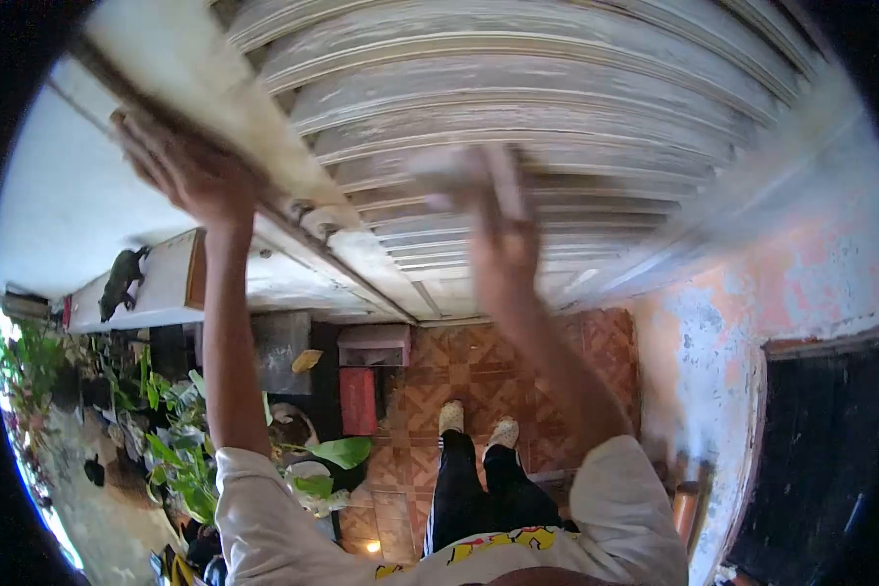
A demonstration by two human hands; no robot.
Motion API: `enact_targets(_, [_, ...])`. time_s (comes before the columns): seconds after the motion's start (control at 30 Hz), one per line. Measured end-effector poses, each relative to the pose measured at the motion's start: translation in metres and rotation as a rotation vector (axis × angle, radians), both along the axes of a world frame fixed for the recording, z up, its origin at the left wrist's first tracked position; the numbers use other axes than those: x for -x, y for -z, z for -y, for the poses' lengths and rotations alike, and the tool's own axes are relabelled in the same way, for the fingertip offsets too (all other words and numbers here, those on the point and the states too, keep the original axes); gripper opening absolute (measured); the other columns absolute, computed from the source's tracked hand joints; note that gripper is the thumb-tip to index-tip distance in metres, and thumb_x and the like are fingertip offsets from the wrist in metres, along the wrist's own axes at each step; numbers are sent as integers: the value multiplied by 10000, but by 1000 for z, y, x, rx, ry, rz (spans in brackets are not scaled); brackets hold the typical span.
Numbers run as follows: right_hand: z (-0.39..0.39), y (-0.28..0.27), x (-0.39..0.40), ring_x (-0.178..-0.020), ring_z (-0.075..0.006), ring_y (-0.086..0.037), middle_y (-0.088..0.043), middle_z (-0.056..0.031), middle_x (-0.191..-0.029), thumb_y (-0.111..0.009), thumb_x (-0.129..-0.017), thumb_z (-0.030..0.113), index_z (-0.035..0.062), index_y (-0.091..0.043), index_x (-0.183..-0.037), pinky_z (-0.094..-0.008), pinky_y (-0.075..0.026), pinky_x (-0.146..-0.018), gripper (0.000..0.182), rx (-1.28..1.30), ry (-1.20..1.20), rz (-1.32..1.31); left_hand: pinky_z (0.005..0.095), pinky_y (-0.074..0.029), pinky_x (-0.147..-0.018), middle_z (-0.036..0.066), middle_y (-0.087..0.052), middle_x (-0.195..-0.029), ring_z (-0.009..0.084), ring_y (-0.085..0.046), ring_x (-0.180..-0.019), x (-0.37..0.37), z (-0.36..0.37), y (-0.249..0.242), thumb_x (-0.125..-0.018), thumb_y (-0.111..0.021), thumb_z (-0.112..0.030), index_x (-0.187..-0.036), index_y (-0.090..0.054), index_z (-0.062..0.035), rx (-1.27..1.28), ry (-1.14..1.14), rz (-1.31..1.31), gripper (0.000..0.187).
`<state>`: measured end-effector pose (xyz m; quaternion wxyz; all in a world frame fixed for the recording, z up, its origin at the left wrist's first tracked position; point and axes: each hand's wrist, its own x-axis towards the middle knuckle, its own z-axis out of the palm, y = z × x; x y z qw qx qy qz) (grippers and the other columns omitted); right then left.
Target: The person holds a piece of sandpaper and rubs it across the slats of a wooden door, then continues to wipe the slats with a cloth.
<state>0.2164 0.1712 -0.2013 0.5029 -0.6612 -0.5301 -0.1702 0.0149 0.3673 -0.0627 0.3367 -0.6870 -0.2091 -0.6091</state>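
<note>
My left hand (190, 176) rests on the edge of the wooden door frame (249, 107), its fingers stretched out and holding nothing. Raised in front of the louvered wooden door (547, 98), my right hand (503, 230) is smeared by motion. Its fingers press a small pale grey, pad-like thing (444, 174) close to the slats; the blur hides what kind it is. White paint on the slats looks worn and streaked. A metal latch (314, 220) sits on the frame just below my left hand.
Leafy potted plants (181, 469) crowd the lower left. A red box (357, 400) and a pinkish box (374, 345) stand by the doorway on the brown tiled floor (474, 366). At the right is a wall with peeling paint (698, 342).
</note>
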Motion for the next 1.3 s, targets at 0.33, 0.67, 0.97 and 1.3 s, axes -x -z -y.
enact_targets(0.33, [-36,-20,56,-1356,-336,-425,-474,-112,-1457,-583,-908,71,83,-532,-1366,-510,-382,-1121,461,-27,134,333,540,-194,-1167,286,-289,-1533,459,-262,-1425,-4,-6,0,-939,-415,-74,-1491,-294,38,-26,91,68,575])
enact_targets(0.67, [22,68,127,-1303,-351,-481,-591,-157,-1287,-617,-889,65,48,-645,-1163,-515,-281,-1191,276,515,-564,549,553,-212,-1154,281,-305,-1528,474,-285,-1409,-9,7,-6,-934,-418,-38,-1481,-309,54,-62,138,58,565])
enact_targets(0.97, [208,159,106,-990,-385,-630,-647,-234,-1081,-529,-994,137,-7,-640,-1105,-456,-496,-810,212,828,-200,-569,563,-223,-1154,304,-307,-1515,483,-294,-1401,-5,-1,-1,-931,-420,-51,-1467,-308,86,-17,102,73,564])
enact_targets(1.3, [283,113,40,-993,-265,-639,-669,-202,-1051,-523,-1017,335,-78,-598,-1173,-375,-489,-864,448,643,-152,-867,497,-222,-1162,231,-404,-1495,394,-339,-1410,-4,118,15,-991,-469,-134,-1485,-348,6,447,144,249,527])
